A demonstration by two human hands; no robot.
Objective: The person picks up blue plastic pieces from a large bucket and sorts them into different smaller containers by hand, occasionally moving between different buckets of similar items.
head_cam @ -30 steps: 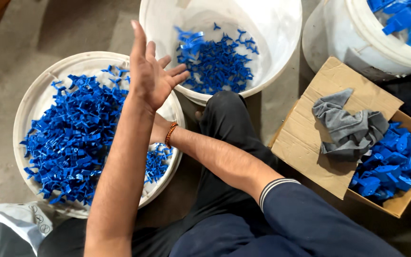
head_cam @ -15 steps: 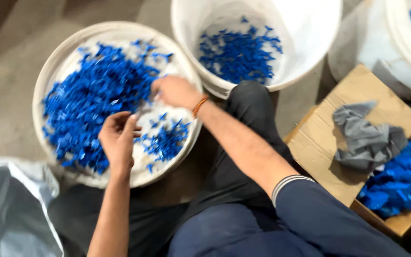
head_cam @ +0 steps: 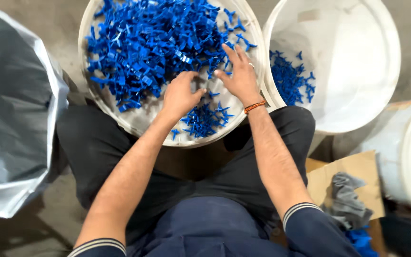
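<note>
The fingers (head_cam: 228,53) of our right hand (head_cam: 239,78) lie spread and flat on the white bottom of the near bucket (head_cam: 87,43), tips touching the edge of the heap of blue plastic pieces (head_cam: 153,43). Our left hand (head_cam: 179,95) sits just beside it, its fingers curled under; we cannot tell whether they pinch a piece or only press on the bucket floor. Nearer to us in the same bucket lies a small separate cluster of blue pieces (head_cam: 203,119), just below both hands.

The pieces look small, spiky and tangled, so we judge it best to rake a few loose ones away from the heap with flat fingertips, then pick from that thin layer, not dig into the pile.

To the right of the near bucket, touching its rim, stands a second white bucket (head_cam: 386,43) with only a scatter of blue pieces at its left wall. Farther right is a third white tub (head_cam: 405,157), and below it a cardboard box (head_cam: 362,173) holding a grey rag (head_cam: 348,200). Left of the near bucket a silvery plastic bag (head_cam: 10,119) stands open. Everything rests on a dusty concrete floor (head_cam: 48,14).
</note>
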